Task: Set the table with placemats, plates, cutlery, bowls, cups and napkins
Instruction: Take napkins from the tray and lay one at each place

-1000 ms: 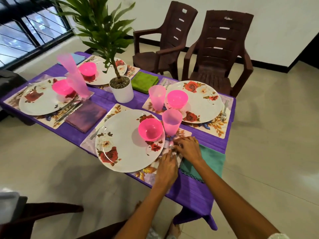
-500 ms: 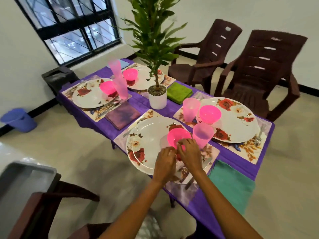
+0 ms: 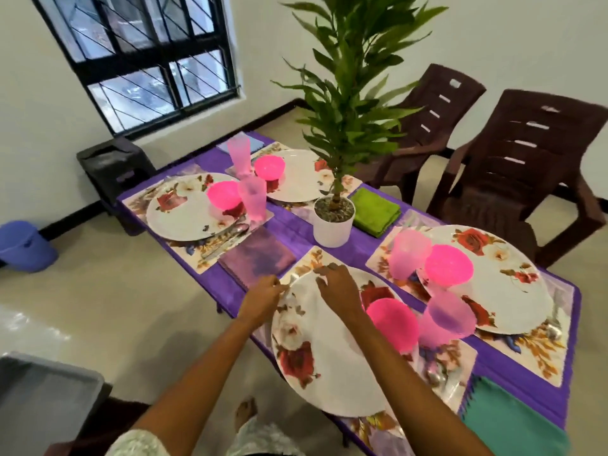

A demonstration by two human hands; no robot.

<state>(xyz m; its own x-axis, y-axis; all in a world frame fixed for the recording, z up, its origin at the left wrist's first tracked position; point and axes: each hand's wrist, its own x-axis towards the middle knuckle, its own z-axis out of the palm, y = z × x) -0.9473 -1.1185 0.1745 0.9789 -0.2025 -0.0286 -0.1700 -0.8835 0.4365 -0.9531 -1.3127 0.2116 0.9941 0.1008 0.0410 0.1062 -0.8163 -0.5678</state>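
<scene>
The nearest floral plate lies on a floral placemat on the purple table. On the plate sits a pink bowl, with a pink cup to its right. My left hand pinches a silver piece of cutlery at the plate's left rim. My right hand hovers over the plate's far-left rim with bent fingers; whether it grips the rim is unclear. More cutlery and a teal napkin lie right of the plate.
Three other places hold plates, pink bowls and cups. A purple napkin, a green napkin and a potted plant lie mid-table. Two brown chairs stand behind, a blue bucket and black stool at left.
Both hands moved from the cutlery at the right of the near plate across to its left rim. My left hand now holds a piece of cutlery there. The camera swung left.
</scene>
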